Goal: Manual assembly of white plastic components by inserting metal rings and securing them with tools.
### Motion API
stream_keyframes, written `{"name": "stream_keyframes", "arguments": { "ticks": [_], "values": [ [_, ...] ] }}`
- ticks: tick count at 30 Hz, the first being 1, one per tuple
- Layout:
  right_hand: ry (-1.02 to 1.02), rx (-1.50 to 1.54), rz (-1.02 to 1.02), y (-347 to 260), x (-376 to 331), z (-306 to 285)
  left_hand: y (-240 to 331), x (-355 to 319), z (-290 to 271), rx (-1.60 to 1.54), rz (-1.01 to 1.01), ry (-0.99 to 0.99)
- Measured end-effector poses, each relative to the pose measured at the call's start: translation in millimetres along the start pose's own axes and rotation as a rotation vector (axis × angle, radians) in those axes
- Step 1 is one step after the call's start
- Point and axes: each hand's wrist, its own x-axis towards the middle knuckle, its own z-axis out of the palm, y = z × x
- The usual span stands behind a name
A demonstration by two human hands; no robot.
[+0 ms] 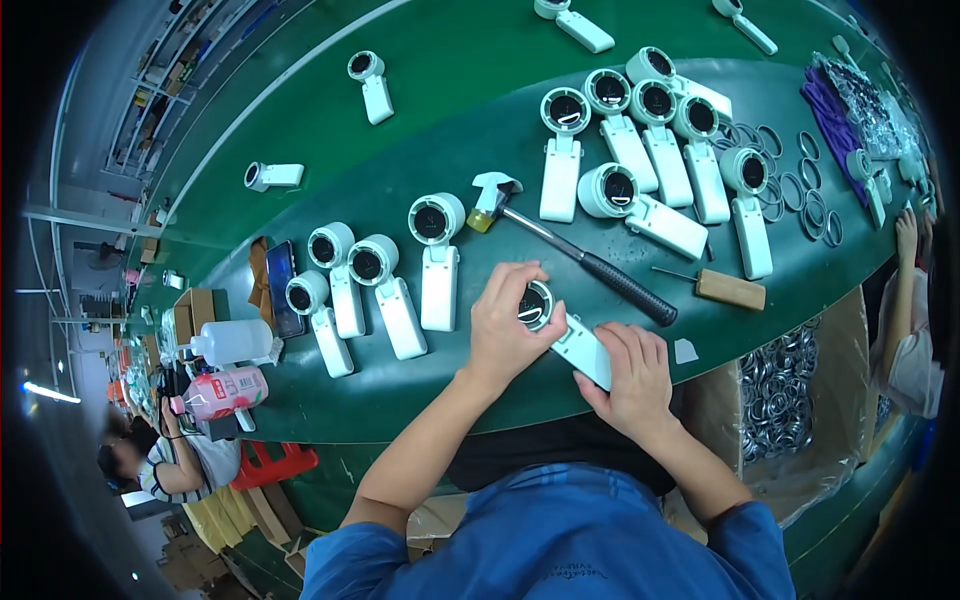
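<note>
One big green table holds most things. Below its near edge, to the right, sits a box full of metal rings. A hammer lies mid-table. Four white fans lie toward the left end, seven more toward the right; I cannot tell which are done. Another fan, likely unfinished, is near the front edge: the left hand's fingers curl round its head, the right hand's grasp its handle. Loose rings lie near the right end, seemingly unused.
</note>
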Motion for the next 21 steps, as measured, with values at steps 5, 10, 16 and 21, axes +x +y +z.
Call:
{"name": "stream_keyframes", "arguments": {
  "ticks": [5, 10, 16, 21],
  "values": [
    [0.042, 0.044, -0.020, 2, 0, -2, 19, 1, -27, 0.370, 0.113, -0.101],
    [0.140, 0.267, 0.055, 6, -3, -9, 41, 44, -82, 0.478, 0.093, -0.245],
    [0.119, 0.263, 0.000, 5, -3, -6, -28, 206, -135, 0.500, 0.165, -0.039],
    [0.115, 0.240, 0.036, 0, -7, -2, -132, 330, -122, 0.771, 0.170, -0.247]
  ]
}}
